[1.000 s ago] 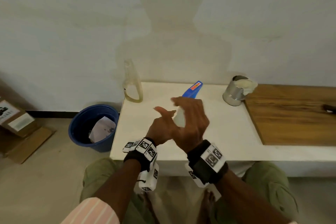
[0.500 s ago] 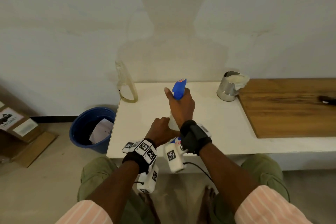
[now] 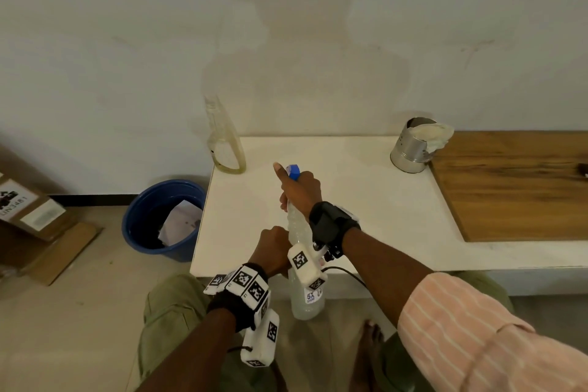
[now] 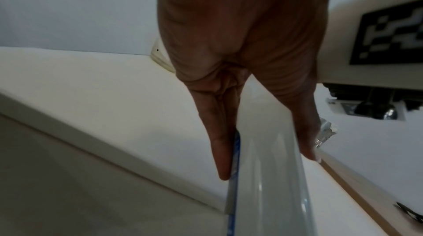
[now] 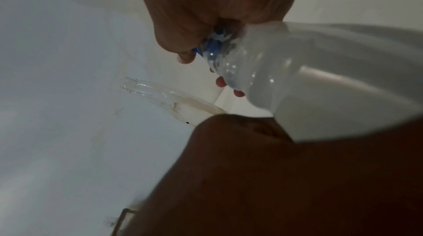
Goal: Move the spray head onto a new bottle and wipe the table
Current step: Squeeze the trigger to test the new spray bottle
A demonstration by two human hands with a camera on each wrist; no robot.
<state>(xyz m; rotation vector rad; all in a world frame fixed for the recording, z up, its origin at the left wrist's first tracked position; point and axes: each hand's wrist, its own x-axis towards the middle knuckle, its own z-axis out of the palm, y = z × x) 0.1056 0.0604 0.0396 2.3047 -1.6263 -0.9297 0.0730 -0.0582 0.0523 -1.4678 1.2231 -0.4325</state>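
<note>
A full clear bottle (image 3: pixel 306 297) with a blue spray head (image 3: pixel 294 170) stands upright in front of me, over the front edge of the white table (image 3: pixel 375 210). My left hand (image 3: pixel 274 248) grips its body; in the left wrist view the fingers (image 4: pixel 223 149) lie along the bottle (image 4: pixel 272 176). My right hand (image 3: pixel 300 191) is curled round the spray head at the neck, thumb up. In the right wrist view the right hand (image 5: pixel 206 13) covers the blue collar (image 5: pixel 215 42) above the bottle (image 5: pixel 320 77). An empty clear bottle (image 3: pixel 225 143) without a head stands at the table's back left corner.
A metal tin (image 3: pixel 409 153) with a pale cloth (image 3: pixel 437 134) in it stands at the back of the table. A wooden board (image 3: pixel 515 184) lies to the right. On the floor to the left are a blue bucket (image 3: pixel 159 219) and a cardboard box (image 3: pixel 28 210).
My right hand went from spread open over the tilted spray head to gripping it from above. The bottle came upright and both hands drew closer to the table's front edge.
</note>
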